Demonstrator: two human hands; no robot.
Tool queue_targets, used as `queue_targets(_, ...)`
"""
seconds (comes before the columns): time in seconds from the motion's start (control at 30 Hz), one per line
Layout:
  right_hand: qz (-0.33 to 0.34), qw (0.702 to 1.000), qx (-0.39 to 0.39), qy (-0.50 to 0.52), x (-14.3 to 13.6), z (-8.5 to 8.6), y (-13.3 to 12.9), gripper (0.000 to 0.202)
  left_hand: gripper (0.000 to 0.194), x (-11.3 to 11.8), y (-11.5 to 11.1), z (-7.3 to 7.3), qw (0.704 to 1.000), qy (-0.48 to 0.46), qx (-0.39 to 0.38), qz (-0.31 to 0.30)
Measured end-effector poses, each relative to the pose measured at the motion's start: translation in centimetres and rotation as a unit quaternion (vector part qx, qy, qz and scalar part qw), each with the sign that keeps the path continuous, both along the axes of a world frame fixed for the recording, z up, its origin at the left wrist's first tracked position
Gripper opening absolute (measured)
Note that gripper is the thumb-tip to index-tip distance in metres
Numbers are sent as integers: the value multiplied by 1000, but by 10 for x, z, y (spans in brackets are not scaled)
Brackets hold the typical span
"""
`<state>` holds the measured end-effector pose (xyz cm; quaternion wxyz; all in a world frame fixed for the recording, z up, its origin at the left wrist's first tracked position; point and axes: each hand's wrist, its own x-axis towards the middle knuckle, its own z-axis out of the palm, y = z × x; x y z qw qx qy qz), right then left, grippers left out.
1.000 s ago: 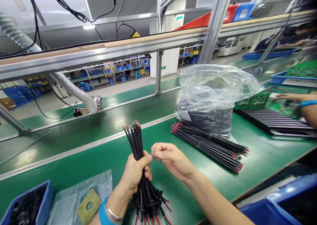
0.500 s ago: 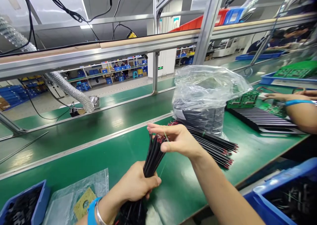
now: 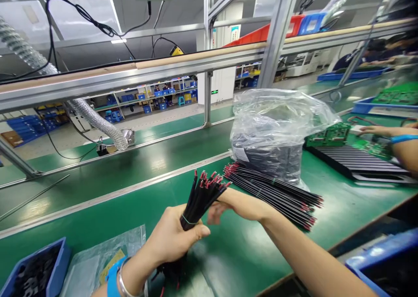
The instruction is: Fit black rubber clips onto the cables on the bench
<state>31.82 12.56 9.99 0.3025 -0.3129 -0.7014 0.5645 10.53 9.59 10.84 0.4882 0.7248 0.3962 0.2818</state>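
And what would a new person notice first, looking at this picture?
Probably the wire bundle, black with red tips, rising from the left hand with a pale tie around it. To its right, a big clear bag stands on the bench, with more wires lying in front. At the upper left, a silvery duct slants down.

Your left hand (image 3: pixel 173 231) is closed in a grip, its thumb (image 3: pixel 200 232) pointing right, and your left forearm (image 3: pixel 102 291) rises from the lower left. Your right hand (image 3: pixel 241 203) is just beside it, back upward, blurred fingers (image 3: pixel 216 213) bent down; your right forearm (image 3: pixel 307 254) slants in from the lower right.
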Motion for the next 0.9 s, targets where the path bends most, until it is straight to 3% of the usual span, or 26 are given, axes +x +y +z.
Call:
queue_targets(0.07,-8,1000,3,14,12,-3,-13,58,30,-2,3,-5,998,-39,-24,52)
queue_targets(0.17,-23,997,12,71,20,-5,-32,35,45,2,5,-15,984,-128,-52,109)
queue_targets(0.27,-72,977,21,198,8,-16,-47,40,60,12,6,-26,965,-232,-69,102)
queue_targets(0.37,-166,927,17,335,-18,-35,-50,36,55,25,3,-37,943,-321,-47,77)
queue_targets(0.43,-237,867,7,438,-36,-45,-45,25,54,32,-1,-43,942,-331,-26,52)
queue_targets(0.5,-278,815,9,508,-49,-47,-37,26,56,33,-5,-46,956,-292,-15,20)
queue_targets(0.57,-286,800,27,526,-55,-38,-32,31,58,29,-7,-46,970,-242,-6,12)
queue_targets(0.7,-198,830,51,520,-45,-5,-33,79,50,10,-5,-33,996,-75,34,23)
queue_targets(0.8,-124,855,56,501,-32,12,-37,72,47,0,2,-15,995,81,63,-10)
queue_targets(0.9,-113,872,62,472,-24,16,-38,69,46,-5,5,-1,980,181,81,-32)
